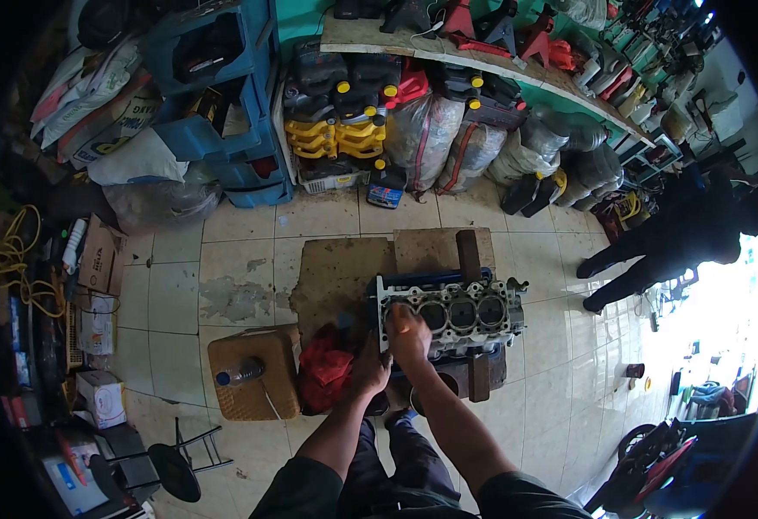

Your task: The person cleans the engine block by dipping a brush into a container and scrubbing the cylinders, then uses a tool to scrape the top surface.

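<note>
On the tiled floor of a crowded workshop, an engine block (450, 313) sits on wooden blocks (479, 377) laid over a sheet of cardboard (337, 275), its row of round cylinder holes facing up. The right hand (408, 333) lies flat on the near left end of the engine block, fingers spread over the first hole; whether it grips anything underneath cannot be told. The left hand (370, 370) hangs just beside the block's left corner, curled downward against a red cloth (325, 374); how tightly it is closed is not clear. To the left of the cloth stands a low wooden stool (254, 374) with a plastic bottle (240, 373) lying on top. Well apart on the right, another person (673, 238) in dark clothes stands near the bright doorway.
</note>
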`<action>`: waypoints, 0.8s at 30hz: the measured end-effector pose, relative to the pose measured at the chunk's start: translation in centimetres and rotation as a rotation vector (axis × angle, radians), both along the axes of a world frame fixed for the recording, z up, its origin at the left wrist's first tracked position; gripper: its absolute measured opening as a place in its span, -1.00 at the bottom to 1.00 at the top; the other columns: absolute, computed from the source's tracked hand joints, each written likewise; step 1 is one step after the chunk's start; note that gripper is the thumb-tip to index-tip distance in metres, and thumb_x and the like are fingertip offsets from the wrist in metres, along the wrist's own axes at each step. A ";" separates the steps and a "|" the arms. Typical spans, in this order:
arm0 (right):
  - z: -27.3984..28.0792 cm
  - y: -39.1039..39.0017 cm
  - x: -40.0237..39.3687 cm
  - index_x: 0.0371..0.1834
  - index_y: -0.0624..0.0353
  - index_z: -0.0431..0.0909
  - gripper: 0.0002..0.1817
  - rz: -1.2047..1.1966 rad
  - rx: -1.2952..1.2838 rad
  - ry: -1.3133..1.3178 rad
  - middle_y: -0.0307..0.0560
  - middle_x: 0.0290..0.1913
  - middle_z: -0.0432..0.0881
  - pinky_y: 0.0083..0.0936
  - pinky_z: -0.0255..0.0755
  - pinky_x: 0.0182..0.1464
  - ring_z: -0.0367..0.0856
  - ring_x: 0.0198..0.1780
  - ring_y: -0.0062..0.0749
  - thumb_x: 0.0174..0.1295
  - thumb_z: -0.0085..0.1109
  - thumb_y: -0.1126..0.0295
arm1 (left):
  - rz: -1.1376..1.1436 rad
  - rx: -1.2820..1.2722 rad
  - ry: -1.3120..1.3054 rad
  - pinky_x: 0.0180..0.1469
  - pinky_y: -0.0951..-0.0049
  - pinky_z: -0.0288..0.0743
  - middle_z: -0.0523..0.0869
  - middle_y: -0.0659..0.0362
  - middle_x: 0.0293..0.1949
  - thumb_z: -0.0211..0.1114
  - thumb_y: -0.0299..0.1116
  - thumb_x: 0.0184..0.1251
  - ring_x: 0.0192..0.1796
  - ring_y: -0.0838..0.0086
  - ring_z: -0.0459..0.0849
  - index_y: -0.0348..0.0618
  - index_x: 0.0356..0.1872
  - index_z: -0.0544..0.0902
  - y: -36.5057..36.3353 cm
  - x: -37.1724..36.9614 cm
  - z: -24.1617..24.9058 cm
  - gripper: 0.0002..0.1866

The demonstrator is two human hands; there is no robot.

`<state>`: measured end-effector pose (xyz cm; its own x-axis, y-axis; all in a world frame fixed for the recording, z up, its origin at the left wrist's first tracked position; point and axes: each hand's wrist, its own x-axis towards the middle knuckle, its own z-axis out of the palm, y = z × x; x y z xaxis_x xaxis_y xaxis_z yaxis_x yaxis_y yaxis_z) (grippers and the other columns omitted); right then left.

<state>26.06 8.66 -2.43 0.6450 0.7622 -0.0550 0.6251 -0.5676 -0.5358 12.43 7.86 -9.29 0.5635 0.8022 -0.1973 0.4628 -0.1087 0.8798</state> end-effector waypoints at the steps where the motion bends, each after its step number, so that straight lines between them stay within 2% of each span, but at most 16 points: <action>1: 0.0 0.4 0.4 0.13 -0.12 0.71 -0.63 0.065 -0.026 -0.051 0.14 -0.20 0.77 0.07 0.65 -0.03 0.77 -0.11 0.26 0.30 0.36 0.09 | 0.015 0.049 0.007 0.47 -0.03 0.47 0.43 -0.30 0.52 0.21 -0.01 0.65 0.48 -0.25 0.48 -0.25 0.61 0.26 -0.1 -0.1 0.4 -0.28; 3: 1.5 0.0 2.7 0.11 -0.10 0.71 -0.64 0.087 -0.093 -0.007 0.16 -0.22 0.77 0.09 0.65 -0.04 0.77 -0.12 0.26 0.30 0.36 0.08 | 0.019 0.100 0.006 0.47 -0.03 0.46 0.42 -0.29 0.52 0.20 -0.01 0.66 0.48 -0.24 0.49 -0.24 0.61 0.26 -0.2 0.2 0.4 -0.28; 5: 4.6 -0.2 4.8 0.04 0.01 0.72 -0.65 0.161 -0.169 0.011 0.24 -0.26 0.79 0.13 0.65 -0.04 0.79 -0.15 0.26 0.32 0.35 0.06 | 0.044 0.177 -0.044 0.26 -0.02 0.55 0.63 -0.24 0.22 0.19 -0.29 0.66 0.24 -0.23 0.65 -0.20 0.51 0.31 -0.1 0.6 -0.7 -0.47; 6: 4.6 -0.1 4.5 0.04 0.01 0.72 -0.65 0.165 -0.170 0.011 0.24 -0.26 0.79 0.13 0.65 -0.04 0.79 -0.15 0.26 0.32 0.35 0.06 | 0.047 0.176 -0.044 0.26 -0.02 0.55 0.63 -0.24 0.22 0.19 -0.29 0.66 0.24 -0.23 0.65 -0.20 0.51 0.31 0.0 0.5 -0.5 -0.47; 8: 4.4 -0.1 3.0 0.01 0.05 0.72 -0.65 -0.002 -0.244 0.016 0.26 -0.23 0.79 0.13 0.65 -0.03 0.80 -0.10 0.26 0.33 0.34 0.06 | 0.028 0.136 -0.022 0.23 -0.03 0.56 0.64 -0.23 0.22 0.19 -0.29 0.66 0.23 -0.23 0.65 -0.17 0.51 0.31 0.0 0.4 -0.1 -0.48; 9: 3.6 -0.1 1.9 0.01 0.04 0.72 -0.64 0.016 -0.265 0.001 0.26 -0.24 0.79 0.13 0.65 -0.03 0.80 -0.10 0.27 0.33 0.32 0.05 | 0.028 0.136 -0.023 0.23 -0.03 0.56 0.64 -0.23 0.22 0.19 -0.29 0.66 0.23 -0.23 0.65 -0.17 0.51 0.31 0.0 0.3 -0.6 -0.48; 11: 2.9 -0.2 0.9 0.04 0.01 0.72 -0.65 0.035 -0.261 0.001 0.23 -0.26 0.80 0.13 0.66 -0.03 0.81 -0.12 0.25 0.37 0.27 0.06 | 0.000 -0.066 0.027 0.46 -0.03 0.47 0.42 -0.30 0.52 0.22 -0.05 0.64 0.49 -0.23 0.47 -0.25 0.60 0.26 0.0 0.1 -1.9 -0.29; 12: 2.8 -0.1 0.6 0.07 -0.01 0.73 -0.66 0.053 -0.255 0.005 0.21 -0.28 0.80 0.12 0.66 -0.04 0.81 -0.14 0.24 0.40 0.21 0.07 | 0.001 -0.064 0.029 0.46 -0.03 0.47 0.42 -0.30 0.52 0.22 -0.05 0.64 0.49 -0.23 0.47 -0.25 0.60 0.26 0.1 0.0 -1.4 -0.29; 13: 4.0 -1.1 1.3 -0.09 0.08 0.73 -0.63 0.109 -0.168 0.067 0.26 -0.31 0.78 0.15 0.65 -0.07 0.79 -0.16 0.31 0.44 0.20 0.00 | -0.002 -0.050 0.016 0.45 -0.04 0.47 0.42 -0.29 0.51 0.23 -0.06 0.64 0.48 -0.24 0.48 -0.26 0.59 0.27 0.2 0.0 -0.6 -0.30; 16: 5.1 -1.8 3.7 -0.12 0.09 0.73 -0.60 0.161 -0.125 0.072 0.27 -0.35 0.77 0.17 0.65 -0.09 0.79 -0.18 0.33 0.49 0.13 -0.02 | -0.018 -0.068 -0.024 0.43 -0.05 0.48 0.45 -0.29 0.48 0.25 -0.10 0.63 0.45 -0.26 0.50 -0.26 0.57 0.29 0.8 0.4 0.4 -0.32; 18: 3.5 -0.7 1.3 -0.12 0.08 0.73 -0.57 0.071 -0.187 0.056 0.27 -0.32 0.78 0.18 0.64 -0.09 0.79 -0.16 0.32 0.51 0.11 -0.06 | -0.026 -0.112 -0.031 0.42 -0.05 0.49 0.46 -0.28 0.46 0.26 -0.11 0.63 0.43 -0.26 0.51 -0.26 0.56 0.30 0.5 -0.3 0.0 -0.33; 20: 1.7 0.2 -0.8 -0.11 0.06 0.75 -0.56 0.043 -0.192 0.013 0.28 -0.29 0.79 0.18 0.65 -0.05 0.80 -0.15 0.30 0.50 0.12 -0.09 | -0.152 0.287 -0.034 0.39 -0.06 0.50 0.50 -0.28 0.40 0.27 -0.18 0.63 0.39 -0.28 0.53 -0.25 0.56 0.29 0.6 -0.5 -1.5 -0.35; 21: 1.6 -0.1 -0.3 -0.13 0.07 0.75 -0.53 0.027 -0.232 0.062 0.29 -0.27 0.79 0.16 0.66 -0.01 0.80 -0.11 0.31 0.50 0.11 -0.11 | -0.157 0.287 -0.024 0.39 -0.06 0.50 0.50 -0.28 0.40 0.27 -0.18 0.63 0.39 -0.28 0.53 -0.25 0.56 0.29 0.6 -0.9 -0.8 -0.35; 22: 5.0 -0.4 0.7 -0.15 0.09 0.76 -0.51 0.106 -0.262 0.122 0.32 -0.27 0.79 0.16 0.66 0.02 0.80 -0.09 0.33 0.50 0.11 -0.11 | -0.108 0.171 -0.065 0.37 -0.06 0.51 0.51 -0.28 0.37 0.27 -0.20 0.62 0.38 -0.28 0.54 -0.25 0.56 0.27 0.9 -0.6 0.7 -0.35; 23: 5.4 -0.8 2.4 -0.14 0.07 0.76 -0.52 0.111 -0.268 0.086 0.31 -0.27 0.79 0.15 0.66 0.01 0.80 -0.09 0.32 0.49 0.11 -0.12 | -0.053 0.050 -0.111 0.36 -0.07 0.51 0.52 -0.28 0.35 0.28 -0.23 0.62 0.36 -0.29 0.54 -0.25 0.57 0.26 0.8 -0.2 1.7 -0.35; 24: 5.3 -1.1 3.5 -0.13 0.04 0.76 -0.53 0.117 -0.272 0.049 0.30 -0.28 0.79 0.15 0.66 0.01 0.80 -0.09 0.32 0.49 0.11 -0.13 | -0.054 0.050 -0.114 0.36 -0.07 0.51 0.52 -0.28 0.35 0.28 -0.23 0.62 0.36 -0.29 0.54 -0.25 0.57 0.26 0.7 0.0 1.5 -0.35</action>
